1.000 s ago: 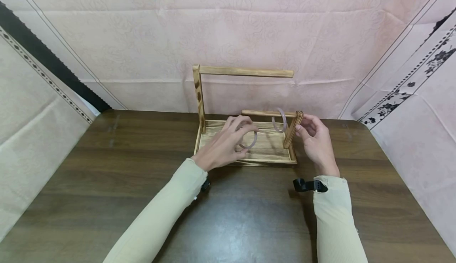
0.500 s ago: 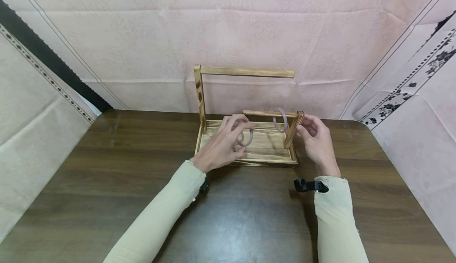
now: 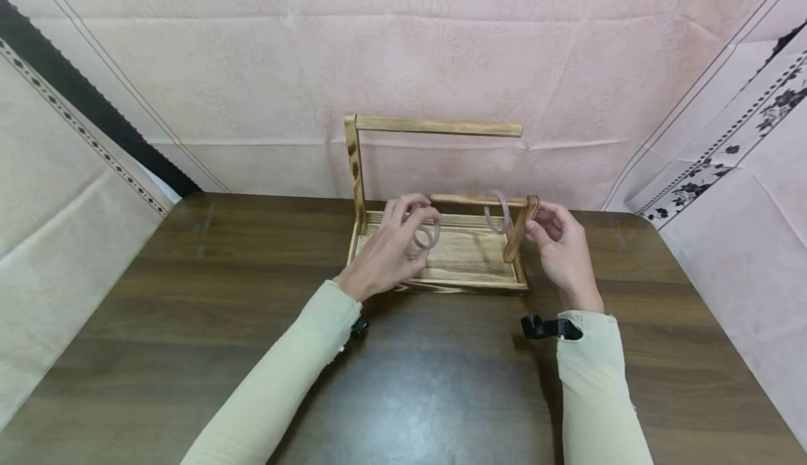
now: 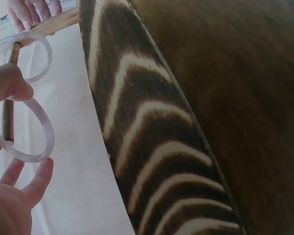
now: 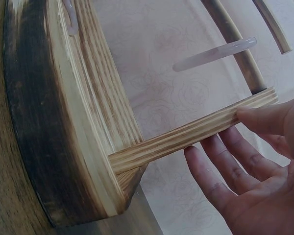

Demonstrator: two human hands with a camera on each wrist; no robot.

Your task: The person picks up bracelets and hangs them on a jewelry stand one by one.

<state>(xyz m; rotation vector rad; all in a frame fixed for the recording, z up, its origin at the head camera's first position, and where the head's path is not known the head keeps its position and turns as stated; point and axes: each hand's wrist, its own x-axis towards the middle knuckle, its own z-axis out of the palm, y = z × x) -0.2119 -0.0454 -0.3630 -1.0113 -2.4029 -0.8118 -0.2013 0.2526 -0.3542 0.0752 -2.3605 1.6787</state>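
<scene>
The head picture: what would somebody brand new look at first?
Probably the light-brown wooden rack, standing near the middle of the far edge of the dark-brown wooden table. Next, the pale lilac ring hanging on the rack's thin lower wooden bar, on the right. Then a second pale ring, held in the person's left grip, left of the first.

Rectangular wooden tray stand (image 3: 469, 255): honey-tan, streaked brown grain; outer tray wall (image 4: 157, 132) dark brown with pale arched bands. Translucent round rings (image 4: 49, 134): pale lilac. Wood-grained table (image 3: 252, 262): dark brown. Pale pink cloth backdrop (image 3: 403, 52): faint rose outlines. Ribbed fabric sleeves (image 3: 277, 381): pale cream.
</scene>
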